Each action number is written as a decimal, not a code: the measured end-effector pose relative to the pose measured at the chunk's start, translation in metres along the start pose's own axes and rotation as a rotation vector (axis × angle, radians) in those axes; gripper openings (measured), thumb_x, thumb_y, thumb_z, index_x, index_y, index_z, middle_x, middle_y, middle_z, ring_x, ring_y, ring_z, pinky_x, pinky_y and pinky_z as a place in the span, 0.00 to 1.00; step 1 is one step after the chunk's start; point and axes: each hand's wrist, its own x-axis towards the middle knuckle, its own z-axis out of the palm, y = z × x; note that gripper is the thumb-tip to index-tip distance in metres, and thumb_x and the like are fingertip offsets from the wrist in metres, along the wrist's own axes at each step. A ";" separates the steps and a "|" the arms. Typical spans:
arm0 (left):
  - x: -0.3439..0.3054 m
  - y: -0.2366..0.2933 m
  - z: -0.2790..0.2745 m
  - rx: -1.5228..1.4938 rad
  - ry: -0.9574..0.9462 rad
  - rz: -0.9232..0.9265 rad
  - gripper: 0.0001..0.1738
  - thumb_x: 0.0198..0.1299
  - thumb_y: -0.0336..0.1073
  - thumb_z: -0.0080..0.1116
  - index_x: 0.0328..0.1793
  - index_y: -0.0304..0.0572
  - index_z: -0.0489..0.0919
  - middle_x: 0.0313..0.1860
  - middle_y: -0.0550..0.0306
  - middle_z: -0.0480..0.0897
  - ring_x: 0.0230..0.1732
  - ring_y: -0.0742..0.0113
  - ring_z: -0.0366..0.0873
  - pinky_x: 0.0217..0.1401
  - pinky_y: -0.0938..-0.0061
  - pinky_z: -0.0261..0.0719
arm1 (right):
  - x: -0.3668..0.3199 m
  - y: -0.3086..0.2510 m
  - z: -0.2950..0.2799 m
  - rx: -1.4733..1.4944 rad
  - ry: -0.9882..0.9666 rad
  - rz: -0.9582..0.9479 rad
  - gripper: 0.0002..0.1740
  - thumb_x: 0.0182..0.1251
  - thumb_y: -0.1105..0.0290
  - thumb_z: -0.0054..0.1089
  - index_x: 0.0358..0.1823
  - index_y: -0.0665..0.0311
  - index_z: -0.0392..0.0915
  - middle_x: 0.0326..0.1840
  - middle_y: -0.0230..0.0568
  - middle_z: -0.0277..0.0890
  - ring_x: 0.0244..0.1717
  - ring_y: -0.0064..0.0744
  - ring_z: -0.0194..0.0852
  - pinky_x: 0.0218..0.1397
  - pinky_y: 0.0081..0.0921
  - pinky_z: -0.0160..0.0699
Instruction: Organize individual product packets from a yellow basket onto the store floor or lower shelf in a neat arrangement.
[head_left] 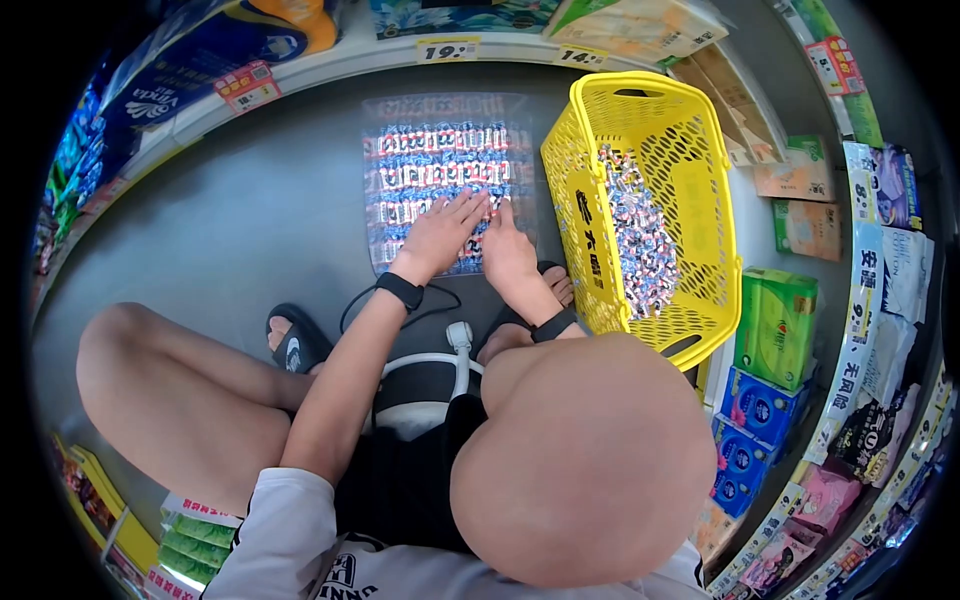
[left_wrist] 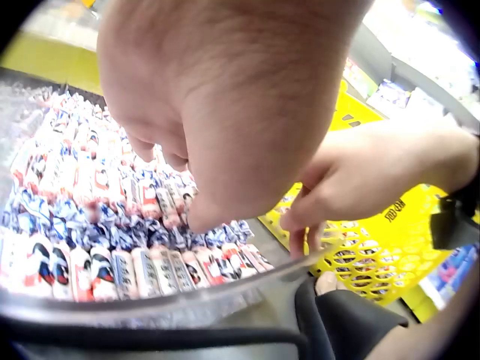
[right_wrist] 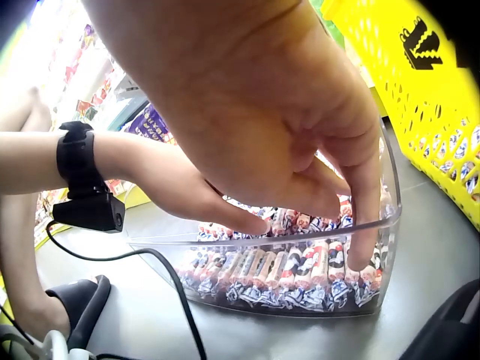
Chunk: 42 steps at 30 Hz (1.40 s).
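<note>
Rows of wrapped candies (head_left: 430, 172), with blue-and-white twisted ends, lie side by side in a clear plastic bin (head_left: 372, 230) on the floor. My left hand (head_left: 440, 232) rests over the front rows, its fingers reaching toward the bin's right side. Beside it, my right hand (head_left: 510, 255) reaches in at the right front corner. In the right wrist view, one extended finger (right_wrist: 364, 244) of that hand goes down behind the clear wall against the end candies (right_wrist: 337, 262). Left fingertips are partly hidden by the hand in the left wrist view.
A yellow basket (head_left: 590, 230) holding a loose heap of similar candies (head_left: 640, 235) stands right of the bin. Shelves with tissue packs (head_left: 778, 325) line the right side. A black cable (head_left: 440, 290) lies between the feet, near a sandal (head_left: 300, 340).
</note>
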 end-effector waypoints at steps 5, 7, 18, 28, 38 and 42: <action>-0.001 -0.010 -0.002 -0.010 -0.073 -0.027 0.41 0.66 0.26 0.57 0.87 0.44 0.63 0.88 0.55 0.63 0.88 0.54 0.58 0.85 0.50 0.66 | 0.000 0.002 0.005 -0.042 -0.030 -0.013 0.32 0.65 0.76 0.65 0.70 0.82 0.71 0.86 0.58 0.53 0.51 0.59 0.90 0.51 0.46 0.92; -0.001 -0.011 -0.003 -0.013 -0.077 -0.017 0.40 0.66 0.26 0.57 0.86 0.44 0.64 0.88 0.55 0.64 0.88 0.54 0.58 0.85 0.50 0.67 | 0.002 0.003 0.007 -0.036 -0.024 -0.023 0.31 0.65 0.77 0.64 0.70 0.82 0.71 0.86 0.57 0.54 0.52 0.60 0.90 0.52 0.47 0.92; -0.004 -0.006 0.002 -0.040 -0.087 -0.036 0.36 0.67 0.28 0.56 0.83 0.43 0.69 0.86 0.56 0.67 0.87 0.55 0.61 0.85 0.53 0.67 | 0.003 0.000 0.002 -0.024 -0.060 -0.030 0.39 0.65 0.77 0.64 0.78 0.76 0.64 0.87 0.53 0.54 0.54 0.60 0.89 0.56 0.48 0.90; -0.012 -0.003 -0.006 -0.042 -0.145 -0.081 0.31 0.69 0.29 0.56 0.80 0.40 0.72 0.83 0.54 0.72 0.86 0.55 0.63 0.83 0.53 0.69 | 0.003 0.003 0.012 -0.067 -0.010 -0.131 0.41 0.66 0.75 0.61 0.83 0.63 0.63 0.89 0.43 0.54 0.59 0.55 0.85 0.58 0.47 0.89; -0.013 -0.001 0.001 -0.004 -0.094 -0.075 0.29 0.70 0.30 0.54 0.78 0.40 0.74 0.85 0.52 0.68 0.85 0.53 0.65 0.82 0.55 0.71 | -0.003 0.005 0.007 -0.026 -0.044 -0.107 0.39 0.66 0.76 0.62 0.81 0.64 0.65 0.85 0.51 0.57 0.66 0.61 0.78 0.64 0.49 0.86; -0.011 0.004 0.000 -0.062 -0.075 -0.109 0.35 0.62 0.24 0.59 0.79 0.36 0.72 0.84 0.45 0.67 0.87 0.49 0.60 0.84 0.56 0.69 | -0.004 0.003 0.008 -0.035 -0.045 -0.101 0.39 0.66 0.76 0.61 0.80 0.66 0.65 0.81 0.50 0.61 0.67 0.61 0.78 0.64 0.48 0.86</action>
